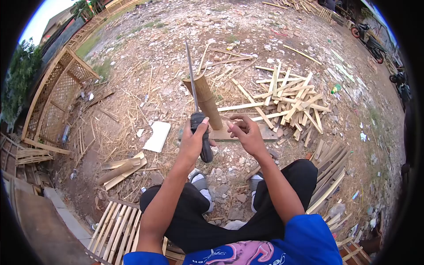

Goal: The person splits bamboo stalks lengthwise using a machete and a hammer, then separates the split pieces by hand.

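One long-bladed tool (191, 75) points forward from the left hand (193, 140).

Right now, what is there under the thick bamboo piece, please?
Under the thick bamboo piece is a flat wooden board, lying on the ground and reaching out to the right. The spot directly beneath the bamboo's lower end is covered, so it cannot be seen.

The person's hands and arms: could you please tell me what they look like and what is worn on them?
The left hand and right hand are bare, with no gloves. The forearms are uncovered, up to short blue sleeves. The shirt carries a pink print and white lettering.
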Demonstrator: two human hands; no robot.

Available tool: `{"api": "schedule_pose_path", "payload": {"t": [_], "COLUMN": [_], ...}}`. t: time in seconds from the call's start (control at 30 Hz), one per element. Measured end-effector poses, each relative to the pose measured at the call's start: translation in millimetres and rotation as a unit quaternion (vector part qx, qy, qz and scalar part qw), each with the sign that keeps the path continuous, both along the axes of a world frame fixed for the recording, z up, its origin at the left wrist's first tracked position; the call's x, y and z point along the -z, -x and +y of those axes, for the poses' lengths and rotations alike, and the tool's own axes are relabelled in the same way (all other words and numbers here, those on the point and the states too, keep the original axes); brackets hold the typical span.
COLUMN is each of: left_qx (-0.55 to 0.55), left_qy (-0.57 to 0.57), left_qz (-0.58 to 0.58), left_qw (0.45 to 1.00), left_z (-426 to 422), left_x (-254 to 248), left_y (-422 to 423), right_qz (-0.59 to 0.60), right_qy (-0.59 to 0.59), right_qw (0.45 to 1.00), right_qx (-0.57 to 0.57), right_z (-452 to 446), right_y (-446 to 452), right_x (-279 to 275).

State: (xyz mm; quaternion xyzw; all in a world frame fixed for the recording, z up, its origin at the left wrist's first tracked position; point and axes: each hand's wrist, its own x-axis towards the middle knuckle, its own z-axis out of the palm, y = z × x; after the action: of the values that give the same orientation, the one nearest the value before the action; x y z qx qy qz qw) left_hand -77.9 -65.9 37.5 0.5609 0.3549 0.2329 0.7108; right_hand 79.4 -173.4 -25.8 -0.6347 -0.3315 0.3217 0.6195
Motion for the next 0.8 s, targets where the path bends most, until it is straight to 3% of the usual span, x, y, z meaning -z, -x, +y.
{"api": "schedule_pose_path", "payload": {"t": [0.03,0.1,0.13,0.17,0.2,0.23,0.3,0.37,0.47,0.6,0.7,0.8], "left_qx": [-0.01,-0.027,-0.027,-0.027,-0.027,-0.028,-0.029,-0.031,-0.035,-0.025,-0.023,-0.019], "left_qy": [-0.001,-0.002,0.005,0.004,0.001,-0.003,-0.003,-0.005,0.005,-0.001,-0.005,-0.003], "left_qz": [-0.004,-0.008,-0.013,-0.006,0.001,0.007,-0.003,-0.013,-0.009,-0.009,-0.003,0.008], "left_qw": [1.0,1.0,1.0,1.0,1.0,1.0,1.0,0.999,0.999,1.0,1.0,1.0], "left_z": [2,4,4,5,7,9,12,12,11,12,8,5], "left_x": [1,5,2,0,-1,-3,-5,0,2,-1,-2,-2], "left_y": [1,2,2,3,3,3,1,2,2,-3,-6,-7], "right_qz": [0.007,-0.078,-0.224,-0.229,-0.147,-0.093,-0.086,-0.053,0.012,0.014,0.081,0.205], "right_qy": [0.021,0.195,0.27,0.324,0.465,0.527,0.513,0.459,0.514,0.562,0.499,0.475], "right_qw": [0.998,0.971,0.927,0.91,0.871,0.84,0.838,0.849,0.797,0.766,0.769,0.748], "right_qx": [0.054,0.117,0.136,0.12,0.055,0.086,0.166,0.256,0.317,0.311,0.391,0.415], "right_z": [1,-8,-21,-42,-60,-81,-96,-97,-91,-90,-103,-97], "right_y": [-15,-39,-46,-52,-57,-56,-31,-10,-6,-14,-32,-44], "right_x": [29,110,169,227,274,336,392,361,338,347,423,379]}}
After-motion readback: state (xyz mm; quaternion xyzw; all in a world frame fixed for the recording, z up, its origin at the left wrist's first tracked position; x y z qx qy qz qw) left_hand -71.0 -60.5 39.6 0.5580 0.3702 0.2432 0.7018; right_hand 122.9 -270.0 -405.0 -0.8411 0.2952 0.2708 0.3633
